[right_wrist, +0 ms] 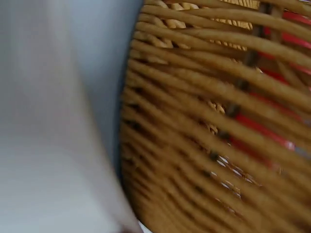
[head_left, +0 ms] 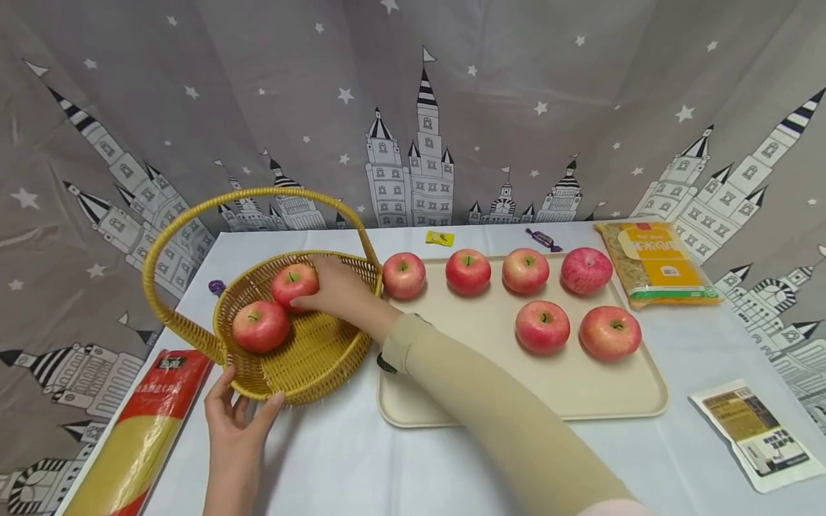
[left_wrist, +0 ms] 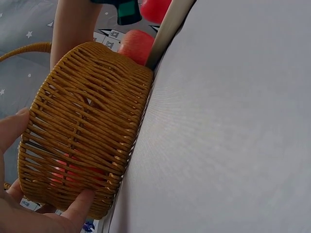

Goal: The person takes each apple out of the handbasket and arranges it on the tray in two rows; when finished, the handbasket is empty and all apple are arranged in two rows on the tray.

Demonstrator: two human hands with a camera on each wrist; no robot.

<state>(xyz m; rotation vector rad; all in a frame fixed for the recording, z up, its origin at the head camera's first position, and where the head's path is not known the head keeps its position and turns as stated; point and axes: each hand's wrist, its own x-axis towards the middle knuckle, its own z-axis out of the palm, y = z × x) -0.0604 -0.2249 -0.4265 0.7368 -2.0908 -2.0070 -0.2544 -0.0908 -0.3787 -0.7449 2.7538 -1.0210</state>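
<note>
head view: right hand (head_left: 338,290) cupping an apple (head_left: 293,283) inside the basket (head_left: 323,351), left hand (head_left: 235,423) gripping the basket's near rim, a second apple (head_left: 260,325) beside it, six more right of the basket on the tray (head_left: 581,387).

Bright, even indoor light fills the head view, with only soft, faint shadows under the red apples on the beige plastic tray (head_left: 516,401). The wide lens bends the grey castle-print curtain (head_left: 129,107) at the edges. The left wrist view is sharp on the yellow woven wicker basket (left_wrist: 87,126), beside pale, washed-out tablecloth. The right wrist view is blurred and out of focus, its basket weave smeared.
</note>
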